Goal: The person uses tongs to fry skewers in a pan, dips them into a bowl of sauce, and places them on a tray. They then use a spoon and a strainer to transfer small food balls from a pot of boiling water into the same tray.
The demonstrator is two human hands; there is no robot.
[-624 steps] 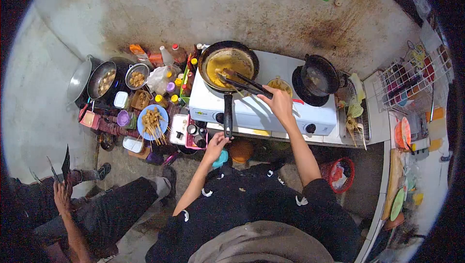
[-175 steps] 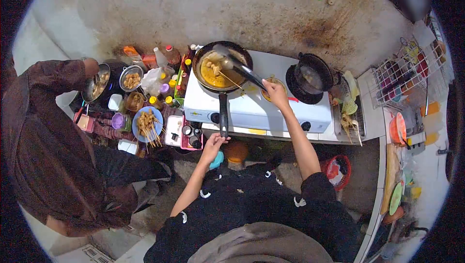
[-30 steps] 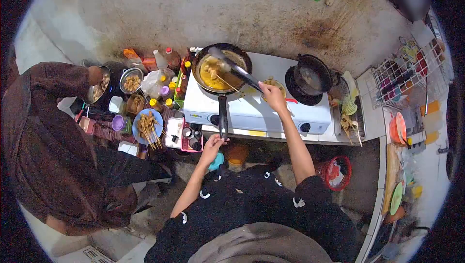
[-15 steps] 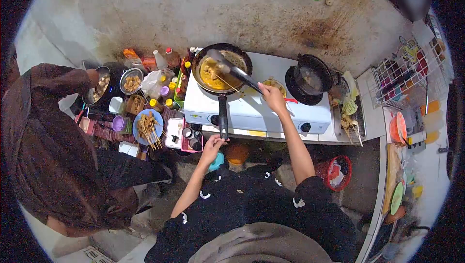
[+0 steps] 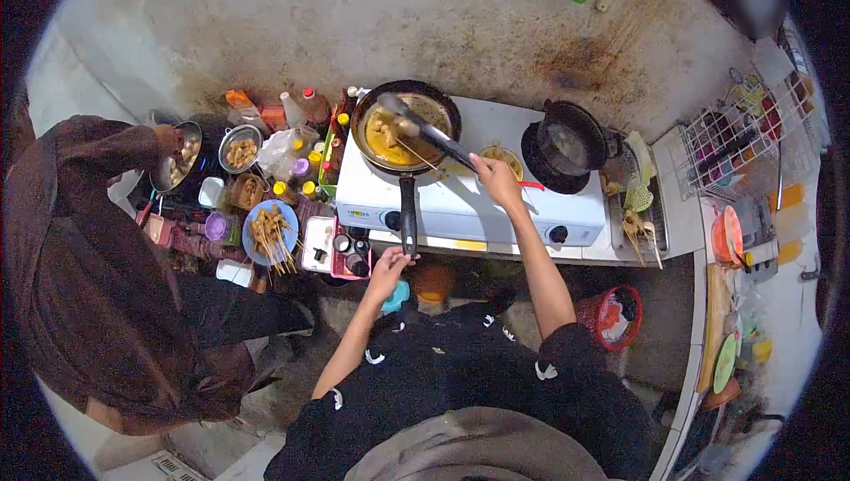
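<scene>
A frying pan (image 5: 361,144) sits on the left burner of the white gas stove (image 5: 469,215). Yellow-brown sauce (image 5: 390,146) and pieces of food on a skewer lie inside it. My left hand (image 5: 388,274) is closed on the tip of the pan's black handle. In my right hand (image 5: 498,180) is the black handle of a spatula (image 5: 436,137), its blurred head over the food in the pan. A small dish of food (image 5: 503,160) stands on the stove behind my right hand. The right burner carries a dark wok (image 5: 567,146) with liquid in it.
At the left, another person in brown (image 5: 106,268) reaches toward a second pan (image 5: 188,158). Nearby are a blue plate of skewers (image 5: 285,246), a metal bowl of food (image 5: 239,151) and several bottles (image 5: 316,109). A red basket (image 5: 630,321) stands on the floor; a wire rack (image 5: 708,149) is at right.
The spatula's head has shifted slightly over the food in the pan. My left hand stays on the pan handle.
</scene>
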